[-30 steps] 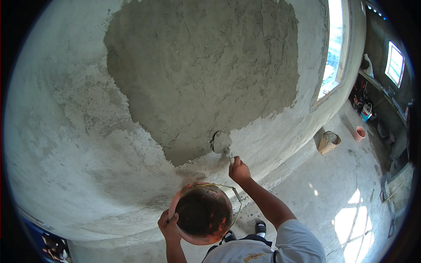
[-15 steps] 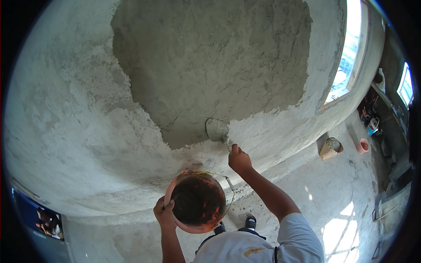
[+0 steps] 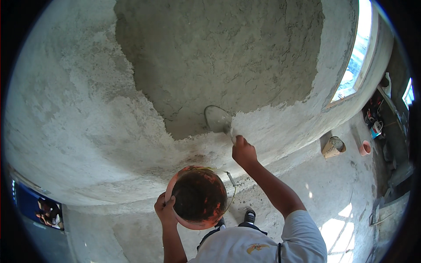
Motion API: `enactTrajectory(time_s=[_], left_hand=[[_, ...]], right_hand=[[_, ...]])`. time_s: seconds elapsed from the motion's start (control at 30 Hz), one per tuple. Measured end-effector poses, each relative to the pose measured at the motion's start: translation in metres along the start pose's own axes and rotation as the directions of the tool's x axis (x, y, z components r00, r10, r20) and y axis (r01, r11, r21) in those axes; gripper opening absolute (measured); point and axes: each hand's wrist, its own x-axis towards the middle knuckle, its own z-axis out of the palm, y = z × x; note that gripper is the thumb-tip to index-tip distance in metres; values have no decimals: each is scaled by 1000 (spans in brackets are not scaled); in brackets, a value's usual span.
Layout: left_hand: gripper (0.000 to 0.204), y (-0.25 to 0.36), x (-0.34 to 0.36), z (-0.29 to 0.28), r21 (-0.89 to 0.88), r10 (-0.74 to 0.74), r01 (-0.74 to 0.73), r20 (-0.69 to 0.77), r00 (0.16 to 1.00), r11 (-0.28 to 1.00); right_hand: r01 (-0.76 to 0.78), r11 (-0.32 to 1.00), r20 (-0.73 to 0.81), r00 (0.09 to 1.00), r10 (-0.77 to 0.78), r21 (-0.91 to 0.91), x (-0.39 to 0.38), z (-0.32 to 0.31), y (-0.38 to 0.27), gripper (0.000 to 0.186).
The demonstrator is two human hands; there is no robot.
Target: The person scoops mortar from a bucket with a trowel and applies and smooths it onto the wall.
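My right hand (image 3: 244,151) is closed around the handle of a rounded trowel (image 3: 217,119). The trowel's blade lies against the lower edge of a damp, darker grey plaster patch (image 3: 223,57) on the wall, where it borders the paler surface. With my left hand (image 3: 165,208) I grip the left rim of an orange bucket (image 3: 173,182), held below the trowel, its mouth facing up. Inside, the bucket is dark, with orange showing through grey smears; how much mortar it holds I cannot tell. Its wire handle (image 3: 236,193) hangs at the right side.
To the right, an open paper bag (image 3: 334,147) of grey material stands by the wall base, with a small orange pot (image 3: 365,148) beyond it. A window (image 3: 354,55) opens in the wall. Tools and a white bucket (image 3: 376,127) crowd the far right. My shoes (image 3: 249,216) are below.
The view has shifted, so wall and floor sit higher and farther right. Against the wall, the trowel has slid slightly left along the patch's lower edge. Both hands keep their grips.
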Motion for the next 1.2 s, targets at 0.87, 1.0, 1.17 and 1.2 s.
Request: enactTrajectory(time_s=[0.87,1.0,1.17,1.2], left_hand=[[27,-1,11,13,24,39,-41,97,995,999],[30,0,6,17,2,69,-70,121,990,998],[28,13,-6,19,-29,34,-32,81,996,999],[28,13,-10,16,-36,30,-27,83,996,999]], right_hand=[[-311,948,14,950,313,-73,-6,31,0,28],[-348,936,105,930,351,-51,-35,42,22,27],[-215,974,-15,976,217,77,-60,25,25,33],[-145,985,-150,976,157,88,-55,14,19,33]])
